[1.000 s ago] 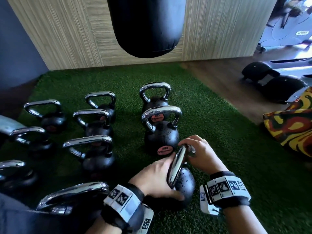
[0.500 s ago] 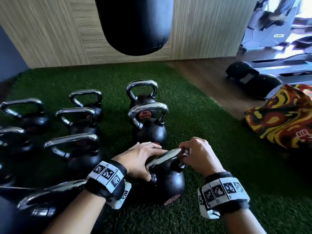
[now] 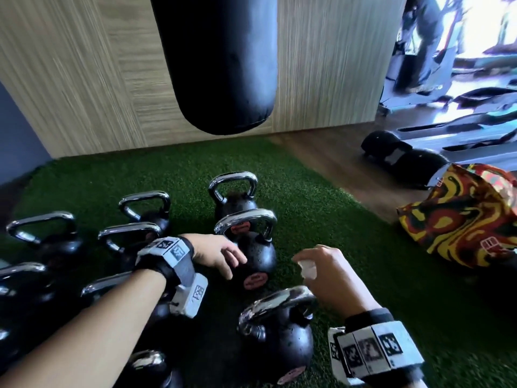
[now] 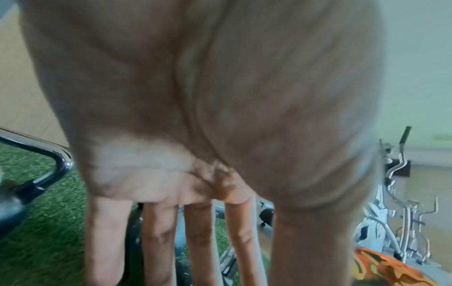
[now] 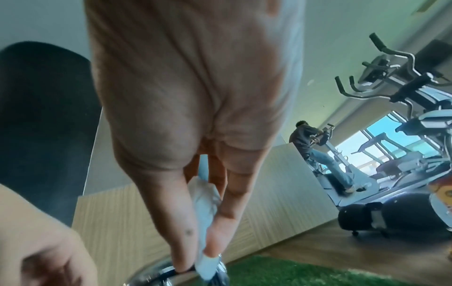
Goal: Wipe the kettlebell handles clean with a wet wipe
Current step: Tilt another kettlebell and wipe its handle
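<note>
in the lower centre of the head view a black kettlebell (image 3: 279, 340) stands on the green turf (image 3: 321, 219), its chrome handle (image 3: 277, 302) just below the right hand (image 3: 330, 275). that hand pinches a crumpled white wet wipe (image 3: 307, 268) between thumb and fingers; the right wrist view shows the wipe (image 5: 205, 203) by a chrome handle. left of centre, the left hand (image 3: 215, 254), fingers straight and spread, reaches to a second kettlebell (image 3: 256, 257); whether it touches is unclear. a punching bag (image 3: 221, 60) hangs at top centre.
</note>
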Tool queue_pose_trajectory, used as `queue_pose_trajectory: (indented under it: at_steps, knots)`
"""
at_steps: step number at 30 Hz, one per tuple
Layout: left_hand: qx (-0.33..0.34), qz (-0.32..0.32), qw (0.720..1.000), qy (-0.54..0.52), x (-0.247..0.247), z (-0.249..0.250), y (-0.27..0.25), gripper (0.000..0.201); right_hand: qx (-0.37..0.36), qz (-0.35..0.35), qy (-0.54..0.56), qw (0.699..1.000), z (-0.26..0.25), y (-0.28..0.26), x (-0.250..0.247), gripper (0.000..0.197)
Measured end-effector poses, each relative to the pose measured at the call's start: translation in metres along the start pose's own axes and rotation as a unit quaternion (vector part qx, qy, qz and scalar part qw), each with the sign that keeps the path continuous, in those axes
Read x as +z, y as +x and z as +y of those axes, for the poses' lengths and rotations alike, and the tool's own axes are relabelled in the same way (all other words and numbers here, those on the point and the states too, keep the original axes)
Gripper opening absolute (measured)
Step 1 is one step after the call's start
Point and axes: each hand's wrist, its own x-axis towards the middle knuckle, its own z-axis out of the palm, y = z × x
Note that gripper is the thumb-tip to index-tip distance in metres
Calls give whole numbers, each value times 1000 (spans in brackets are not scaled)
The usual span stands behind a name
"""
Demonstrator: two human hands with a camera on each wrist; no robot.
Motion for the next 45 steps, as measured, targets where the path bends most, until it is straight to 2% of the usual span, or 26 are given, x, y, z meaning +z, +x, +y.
queue_pose_trajectory:
  at_steps: [4,7,8,10,12,14,16,17,20,22,24,27,29,33,38,41,45]
  knots:
    - [-114,-46,992,0,-44,-35,0,31,-47,53,65,995,-31,34,-17,39]
    - [-182,-42,982,34,-56,-65,-1,31,-59,65,89,992,-45,61,-27,41]
    - [-181,-19,983,28,-55,-74,2,33,-55,67,93,992,-48,71,-28,41]
    - [-175,52,981,-65,-46,-90,11,45,-43,67,74,994,-50,92,-28,39]
    - [-169,138,961,-172,-27,-99,22,58,-25,54,53,997,-48,114,-25,35]
    - [-184,208,938,-209,0,-101,40,76,-11,39,41,998,-45,134,-21,31]
    - [-184,233,913,-281,27,-97,62,97,-7,28,33,999,-42,151,-18,30]
    - [-184,238,899,-318,38,-95,74,101,-4,23,32,999,-41,158,-18,29]
    - [-175,287,863,-377,55,-91,105,101,5,-11,24,1000,-37,176,-15,29]
    - [-170,326,837,-406,57,-86,121,91,17,-56,44,997,-33,184,-16,29]
    - [-151,341,823,-429,59,-81,135,77,18,-109,78,991,-30,189,-18,28]
    - [-141,312,846,-408,63,-75,149,61,12,-120,12,993,-23,200,-22,30]
    - [-146,305,849,-406,63,-75,153,58,-7,-115,-42,992,-20,209,-26,29]
    - [-156,300,851,-403,62,-81,158,62,-28,-117,-29,992,-16,228,-23,25]
    - [-162,312,836,-421,67,-87,166,68,-118,-190,-36,974,-11,244,-11,24]
    - [-159,309,840,-416,70,-91,168,61,-124,-180,8,976,-6,251,4,25]
    - [-133,324,839,-417,76,-96,171,71,-200,-174,50,963,-10,257,27,31]
